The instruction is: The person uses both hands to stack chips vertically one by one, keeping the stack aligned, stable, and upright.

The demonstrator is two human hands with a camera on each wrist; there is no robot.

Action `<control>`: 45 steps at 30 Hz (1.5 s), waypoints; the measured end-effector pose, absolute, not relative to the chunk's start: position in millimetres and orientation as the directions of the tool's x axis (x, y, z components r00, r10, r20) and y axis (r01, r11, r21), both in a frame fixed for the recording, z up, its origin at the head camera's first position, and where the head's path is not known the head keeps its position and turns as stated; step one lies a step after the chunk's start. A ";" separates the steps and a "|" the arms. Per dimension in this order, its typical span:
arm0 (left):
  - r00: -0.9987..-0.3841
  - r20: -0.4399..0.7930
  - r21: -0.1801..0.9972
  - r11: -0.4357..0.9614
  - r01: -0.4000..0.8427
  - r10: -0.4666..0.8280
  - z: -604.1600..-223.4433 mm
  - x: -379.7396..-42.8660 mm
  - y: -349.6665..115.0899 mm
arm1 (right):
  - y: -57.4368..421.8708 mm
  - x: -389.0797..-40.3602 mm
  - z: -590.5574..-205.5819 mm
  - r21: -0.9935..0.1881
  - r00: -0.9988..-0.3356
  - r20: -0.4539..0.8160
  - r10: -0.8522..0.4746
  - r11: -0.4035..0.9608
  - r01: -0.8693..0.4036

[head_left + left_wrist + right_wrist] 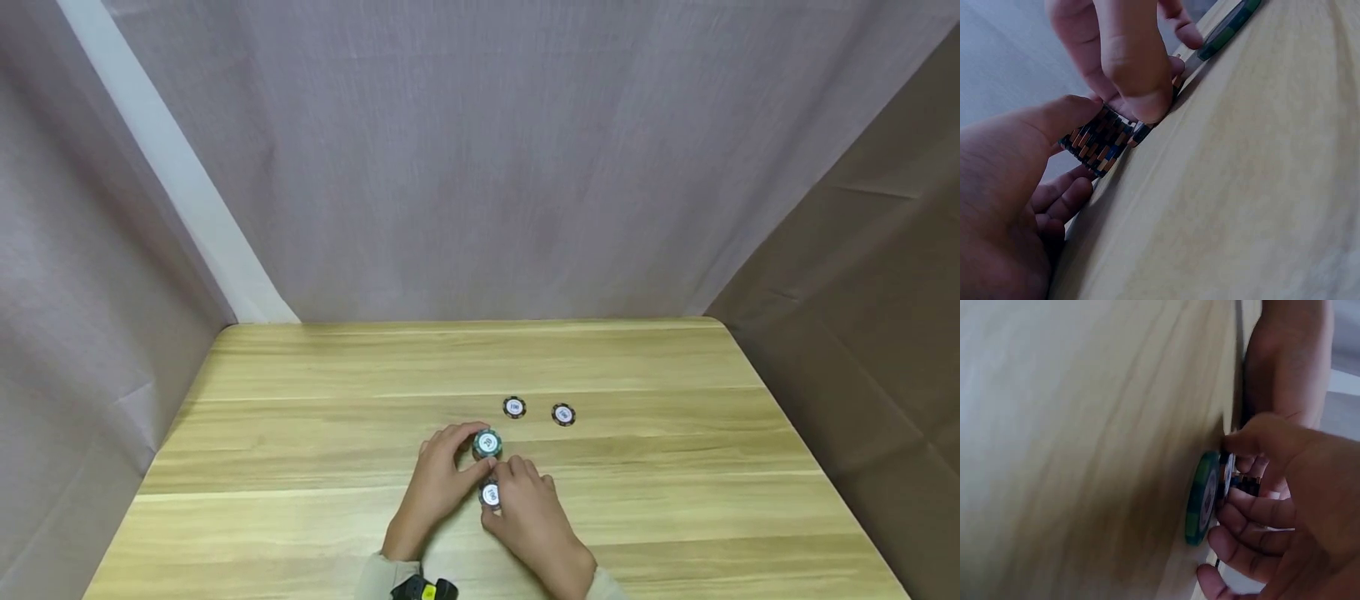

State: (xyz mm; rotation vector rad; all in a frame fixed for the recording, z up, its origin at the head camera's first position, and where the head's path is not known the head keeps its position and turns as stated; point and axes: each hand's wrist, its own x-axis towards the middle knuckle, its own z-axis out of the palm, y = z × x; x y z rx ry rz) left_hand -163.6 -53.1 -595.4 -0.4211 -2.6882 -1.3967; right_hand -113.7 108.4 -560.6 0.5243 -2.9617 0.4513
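Observation:
In the head view a stack of poker chips (487, 443) with a green chip on top stands on the table. My left hand (438, 485) holds the stack between thumb and curled fingers. Striped black and orange edges of the stack (1099, 142) show in the left wrist view. Close in front of it, my right hand (534, 517) pinches a black poker chip (490, 495) between thumb and fingertips, low over the table. A green poker chip (1202, 499) lies beside the right hand's fingers in the right wrist view; in the head view that hand hides it.
Two black poker chips lie apart farther back: one chip (514, 407) behind the stack, another chip (563, 414) to its right. The wooden table (300, 400) is bounded by grey curtains (465, 167) at the back and sides.

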 end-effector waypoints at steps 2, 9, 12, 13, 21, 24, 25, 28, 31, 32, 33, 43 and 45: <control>-0.959 0.194 0.789 0.548 0.276 0.205 -596.2 -162.9 -53.5 | 109.0 -114.1 -561.5 -0.242 -0.924 0.164 -0.345 0.894 -0.376; -0.961 0.188 0.790 0.550 0.271 0.203 -596.8 -163.3 -53.6 | 116.1 -117.4 -561.1 -0.242 -0.910 0.194 -0.366 0.881 -0.406; -0.959 0.197 0.789 0.547 0.279 0.206 -596.3 -163.5 -53.5 | 120.3 -117.7 -558.9 -0.271 -0.922 0.186 -0.339 0.885 -0.379; -0.958 0.198 0.789 0.547 0.281 0.206 -596.1 -163.4 -53.5 | 121.5 -117.9 -557.8 -0.277 -0.926 0.185 -0.330 0.886 -0.371; -0.963 0.185 0.793 0.550 0.263 0.194 -597.1 -162.1 -52.6 | 125.4 -127.1 -543.4 -0.277 -0.907 0.287 -0.307 0.880 -0.385; -0.963 0.190 0.788 0.556 0.266 0.192 -597.3 -162.2 -52.6 | 122.6 -135.1 -539.5 -0.265 -0.892 0.336 -0.302 0.879 -0.397; -0.963 0.192 0.785 0.559 0.268 0.192 -597.2 -162.2 -52.6 | 121.4 -138.2 -538.8 -0.265 -0.890 0.344 -0.299 0.878 -0.398; -0.960 0.205 0.778 0.564 0.278 0.191 -597.0 -162.8 -52.7 | 117.4 -147.2 -538.0 -0.271 -0.887 0.356 -0.294 0.876 -0.399; -0.959 0.212 0.773 0.568 0.283 0.189 -596.8 -163.3 -52.7 | 114.5 -154.1 -539.8 -0.289 -0.896 0.336 -0.290 0.874 -0.391; -0.959 0.214 0.773 0.568 0.284 0.188 -597.0 -163.5 -52.7 | 113.7 -155.8 -540.7 -0.295 -0.899 0.328 -0.290 0.873 -0.389; -0.958 0.216 0.771 0.570 0.286 0.188 -596.9 -163.6 -52.7 | 113.2 -157.0 -541.8 -0.297 -0.902 0.320 -0.289 0.874 -0.385; -0.958 0.209 0.771 0.570 0.284 0.195 -596.6 -165.4 -50.2 | 113.6 -160.4 -546.7 -0.309 -0.923 0.278 -0.264 0.886 -0.346; -0.961 0.199 0.777 0.566 0.274 0.192 -596.3 -164.8 -50.8 | 113.7 -159.5 -546.3 -0.323 -0.930 0.262 -0.257 0.885 -0.336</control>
